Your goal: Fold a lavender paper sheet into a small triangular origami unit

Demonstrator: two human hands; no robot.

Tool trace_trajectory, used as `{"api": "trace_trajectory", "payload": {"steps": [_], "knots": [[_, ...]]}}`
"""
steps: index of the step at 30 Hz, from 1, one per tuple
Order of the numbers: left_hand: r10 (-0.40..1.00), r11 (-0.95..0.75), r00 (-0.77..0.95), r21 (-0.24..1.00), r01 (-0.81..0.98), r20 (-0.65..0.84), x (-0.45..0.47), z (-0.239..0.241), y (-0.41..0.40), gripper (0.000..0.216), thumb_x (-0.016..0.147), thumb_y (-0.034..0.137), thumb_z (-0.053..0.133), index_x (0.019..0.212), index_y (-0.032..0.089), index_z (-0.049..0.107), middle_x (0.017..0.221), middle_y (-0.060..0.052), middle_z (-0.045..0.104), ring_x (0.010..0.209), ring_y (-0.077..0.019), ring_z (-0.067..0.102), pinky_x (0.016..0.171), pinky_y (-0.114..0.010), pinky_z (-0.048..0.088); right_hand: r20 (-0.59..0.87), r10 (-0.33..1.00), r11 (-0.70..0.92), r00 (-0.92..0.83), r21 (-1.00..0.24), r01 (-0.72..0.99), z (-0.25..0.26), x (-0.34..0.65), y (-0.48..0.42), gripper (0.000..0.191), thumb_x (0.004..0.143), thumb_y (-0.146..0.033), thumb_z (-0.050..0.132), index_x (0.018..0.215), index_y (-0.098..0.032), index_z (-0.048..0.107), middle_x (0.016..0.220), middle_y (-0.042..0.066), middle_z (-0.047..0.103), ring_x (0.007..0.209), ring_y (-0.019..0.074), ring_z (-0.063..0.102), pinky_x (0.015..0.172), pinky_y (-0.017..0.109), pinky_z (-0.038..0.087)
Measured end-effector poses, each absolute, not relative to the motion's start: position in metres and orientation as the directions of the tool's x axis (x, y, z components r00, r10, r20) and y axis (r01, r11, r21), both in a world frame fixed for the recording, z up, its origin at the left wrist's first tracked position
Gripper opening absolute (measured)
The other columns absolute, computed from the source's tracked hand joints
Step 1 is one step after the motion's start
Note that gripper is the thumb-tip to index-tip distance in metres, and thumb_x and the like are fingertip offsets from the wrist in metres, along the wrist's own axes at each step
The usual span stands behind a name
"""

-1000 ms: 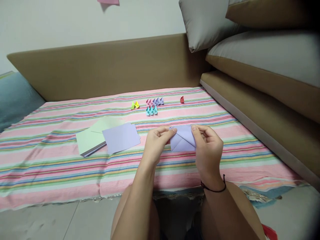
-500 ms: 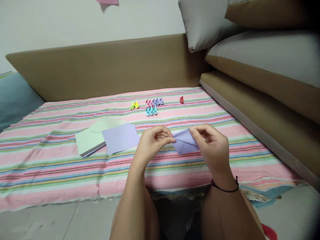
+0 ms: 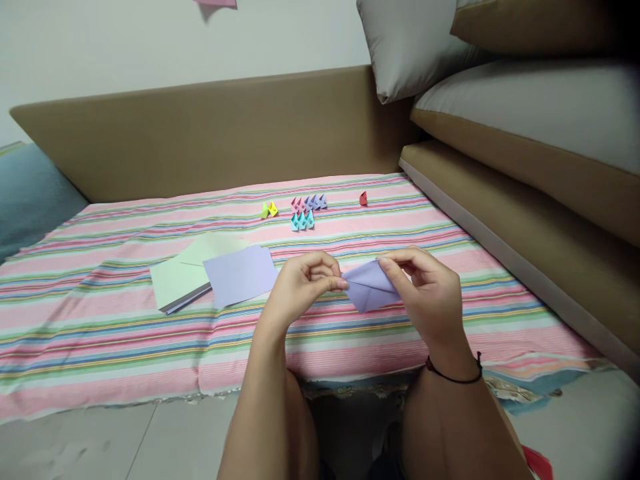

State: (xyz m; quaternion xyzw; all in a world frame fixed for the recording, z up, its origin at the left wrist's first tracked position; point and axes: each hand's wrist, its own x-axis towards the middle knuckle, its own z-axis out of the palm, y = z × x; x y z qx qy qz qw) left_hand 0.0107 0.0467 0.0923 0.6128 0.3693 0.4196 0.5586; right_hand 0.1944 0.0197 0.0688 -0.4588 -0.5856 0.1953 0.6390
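Note:
Between my hands, a purple sheet of origami paper is held in the air above the striped cloth, a folded flap running across it. My left hand pinches its left corner between thumb and fingers. The upper right part of the paper is gripped by my right hand, whose thumb lies on the near side; the paper's right end is hidden behind that hand. A flat purple sheet lies just left of my left hand, partly over a stack of pale green paper.
Small folded paper pieces stand farther back: yellow ones, pink ones, purple ones, light blue ones and a red one. Stacked cushions rise on the right; a brown backrest runs behind.
Both hands keep their pinch on the purple paper. My left hand has shifted slightly left with its corner, and my right hand slightly right; the paper's lower point sits a little lower.

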Motion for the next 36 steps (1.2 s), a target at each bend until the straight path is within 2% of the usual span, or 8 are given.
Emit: {"api": "trace_trajectory", "payload": {"steps": [7, 15, 19, 22, 25, 29, 36], "knots": [[0.892, -0.084, 0.440, 0.995, -0.059, 0.101, 0.009, 0.096, 0.046, 0.010, 0.070, 0.020, 0.072, 0.070, 0.015, 0.064, 0.068, -0.002, 0.063, 0.065, -0.0130, 0.065, 0.065, -0.023, 0.054, 0.523, 0.813, 0.465, 0.255, -0.847, 0.257, 0.070, 0.196, 0.020, 0.009, 0.080, -0.027, 0.065, 0.076, -0.020, 0.067, 0.075, 0.001, 0.065, 0.071, 0.0156, 0.061, 0.066, 0.029, 0.048], [0.902, -0.075, 0.421, 0.995, -0.067, 0.096, 0.008, 0.099, 0.044, 0.021, 0.080, 0.037, 0.063, 0.083, 0.017, 0.059, 0.072, -0.003, 0.065, 0.067, -0.0141, 0.066, 0.068, -0.027, 0.055, 0.489, 0.819, 0.456, 0.299, -0.872, 0.178, 0.071, 0.194, 0.020, 0.008, 0.079, -0.027, 0.066, 0.075, -0.020, 0.066, 0.071, -0.001, 0.064, 0.069, 0.0145, 0.061, 0.064, 0.027, 0.050], [0.934, -0.131, 0.335, 0.991, -0.015, 0.129, 0.022, 0.095, 0.043, 0.031, 0.064, 0.027, 0.078, 0.080, 0.017, 0.054, 0.063, 0.002, 0.059, 0.055, -0.0084, 0.056, 0.053, -0.018, 0.045, 0.485, 0.809, 0.442, 0.333, -0.875, 0.199, 0.072, 0.190, 0.021, 0.010, 0.078, -0.029, 0.066, 0.075, -0.020, 0.066, 0.072, 0.000, 0.065, 0.069, 0.0154, 0.062, 0.064, 0.029, 0.050], [0.958, -0.182, 0.224, 0.983, -0.008, 0.179, 0.036, 0.092, 0.043, 0.032, 0.059, 0.023, 0.081, 0.074, 0.016, 0.053, 0.060, 0.005, 0.051, 0.049, -0.0042, 0.046, 0.047, -0.016, 0.036, 0.505, 0.780, 0.461, 0.369, -0.863, 0.208, 0.072, 0.187, 0.021, 0.009, 0.078, -0.029, 0.066, 0.075, -0.020, 0.066, 0.073, 0.000, 0.065, 0.070, 0.0155, 0.062, 0.065, 0.029, 0.051], [0.979, -0.168, 0.097, 0.980, -0.108, 0.178, 0.047, 0.090, 0.042, 0.029, 0.061, 0.024, 0.078, 0.073, 0.016, 0.053, 0.060, 0.005, 0.052, 0.051, -0.0048, 0.047, 0.049, -0.016, 0.037, 0.511, 0.740, 0.465, 0.438, -0.859, 0.216, 0.072, 0.184, 0.021, 0.010, 0.079, -0.029, 0.065, 0.076, -0.020, 0.066, 0.073, 0.001, 0.066, 0.070, 0.0157, 0.063, 0.066, 0.029, 0.051], [0.988, -0.154, -0.055, 0.942, -0.299, 0.144, 0.057, 0.087, 0.041, 0.029, 0.059, 0.023, 0.079, 0.077, 0.017, 0.058, 0.063, 0.005, 0.055, 0.057, -0.0054, 0.051, 0.058, -0.017, 0.041, 0.443, 0.698, 0.428, 0.562, -0.888, 0.167, 0.071, 0.174, 0.021, 0.015, 0.079, -0.034, 0.064, 0.079, -0.019, 0.065, 0.073, 0.002, 0.067, 0.069, 0.0169, 0.063, 0.064, 0.031, 0.051], [0.987, -0.106, -0.157, 0.871, -0.479, 0.033, 0.066, 0.085, 0.040, 0.023, 0.060, 0.022, 0.077, 0.077, 0.017, 0.062, 0.068, 0.004, 0.059, 0.059, -0.0056, 0.052, 0.058, -0.018, 0.040, 0.337, 0.678, 0.406, 0.653, -0.912, 0.050, 0.066, 0.156, 0.022, 0.015, 0.079, -0.032, 0.064, 0.080, -0.017, 0.065, 0.073, 0.001, 0.066, 0.070, 0.0154, 0.062, 0.066, 0.029, 0.049]]}}
